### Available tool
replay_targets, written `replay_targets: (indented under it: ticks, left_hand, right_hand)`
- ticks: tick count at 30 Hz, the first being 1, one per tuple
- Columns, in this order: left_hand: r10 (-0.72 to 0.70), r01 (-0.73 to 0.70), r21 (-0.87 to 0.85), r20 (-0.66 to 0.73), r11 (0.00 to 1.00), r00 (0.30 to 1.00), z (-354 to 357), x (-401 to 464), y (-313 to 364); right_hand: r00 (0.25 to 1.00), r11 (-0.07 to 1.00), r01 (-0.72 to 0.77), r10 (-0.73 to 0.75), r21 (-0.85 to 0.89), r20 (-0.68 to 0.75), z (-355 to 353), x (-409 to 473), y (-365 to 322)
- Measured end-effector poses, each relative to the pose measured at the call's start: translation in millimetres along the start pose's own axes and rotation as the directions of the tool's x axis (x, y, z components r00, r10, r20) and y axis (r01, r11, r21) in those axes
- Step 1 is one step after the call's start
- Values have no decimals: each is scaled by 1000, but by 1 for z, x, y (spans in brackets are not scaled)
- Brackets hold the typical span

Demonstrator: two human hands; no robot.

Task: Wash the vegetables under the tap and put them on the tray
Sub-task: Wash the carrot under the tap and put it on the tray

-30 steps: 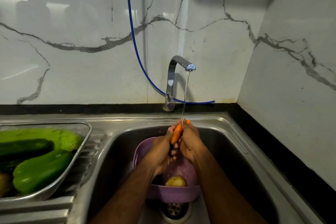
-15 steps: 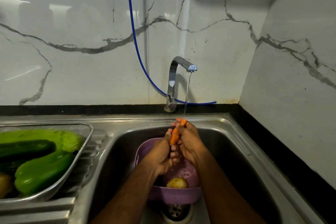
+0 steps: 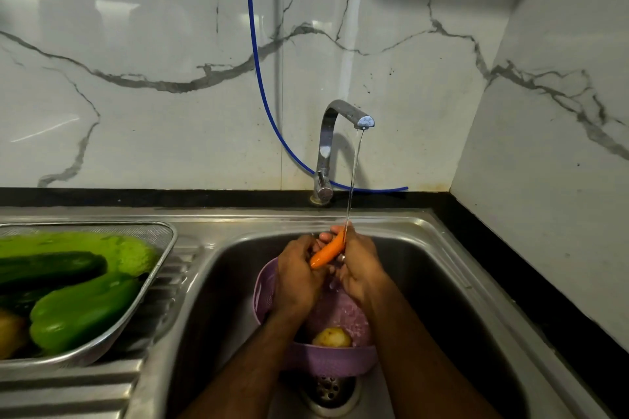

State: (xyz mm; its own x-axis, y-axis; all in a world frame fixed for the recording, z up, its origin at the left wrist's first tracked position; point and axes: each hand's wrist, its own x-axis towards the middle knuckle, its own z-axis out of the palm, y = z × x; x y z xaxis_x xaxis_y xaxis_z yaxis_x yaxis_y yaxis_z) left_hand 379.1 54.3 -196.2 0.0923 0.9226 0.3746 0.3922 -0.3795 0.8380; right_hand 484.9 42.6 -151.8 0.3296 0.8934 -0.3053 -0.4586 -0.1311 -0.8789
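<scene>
Head view, potato (image 3: pixel 326 337) in purple colander (image 3: pixel 328 359), peppers (image 3: pixel 81 311) in tray (image 3: pixel 160 260)

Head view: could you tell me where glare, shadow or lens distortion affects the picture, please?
Head view: glare streaks the marble wall at upper left; the tap casts a soft shadow behind it; the sink basin is dim; wide-angle bending curves the counter edges; the carrot stays sharp.

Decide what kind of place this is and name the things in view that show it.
Most likely a home kitchen: a steel sink with a running tap, marble-look wall tiles, and a carrot being rinsed beside a tray of green vegetables.
</scene>
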Motion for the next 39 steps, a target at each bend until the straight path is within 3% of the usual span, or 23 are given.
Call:
replay_targets:
  ticks: [3, 6, 10, 13, 16, 20, 24, 29, 33, 39]
  left_hand:
    - [7, -7, 4, -66, 1000, 998, -2, 1, 0]
    - [53, -52, 35, -45, 998, 998, -2, 2, 4]
    - [55, -45, -77, 139, 996, 989, -1, -2, 8]
    - [-36, 99, -225, 268, 969, 963, 3, -3, 5]
    - [-120, 226, -323, 317, 919, 941, 4, -5, 7]
    - [-212, 298, -419, 240, 858, 947, 6, -3, 13]
    - [-264, 359, -491, 253, 794, 931, 5, -2, 13]
    - [-348, 459, -649, 302, 607, 887, 5, 1, 12]
    - [-394, 446, -746, 266, 494, 880, 0, 3, 24]
    - [-415, 431, -807, 259, 403, 872, 3, 12, 28]
  right_hand:
    - [994, 998, -24, 18, 64, 104, -1, -4, -1]
    - [996, 995, -17, 8, 94, 94, -2, -2, -2]
    - [1000, 992, -1, -2, 123, 21, -8, 4, -3]
    - [1000, 988, -20, 17, 150, 22, -10, 9, -3]
    - [998, 998, -15, 11, 64, 66, -11, 13, -3]
    - [970, 993, -23, 51, -120, 239, -17, 6, -4]
    - [980, 955, -9, 67, -297, 186, -20, 2, -6]
    - [997, 990, 59, -54, -131, 47, -26, 10, -7]
    - [998, 998, -5, 2, 59, 57, -23, 6, -10]
    - [991, 951, -96, 64, 293, 115, -20, 12, -7]
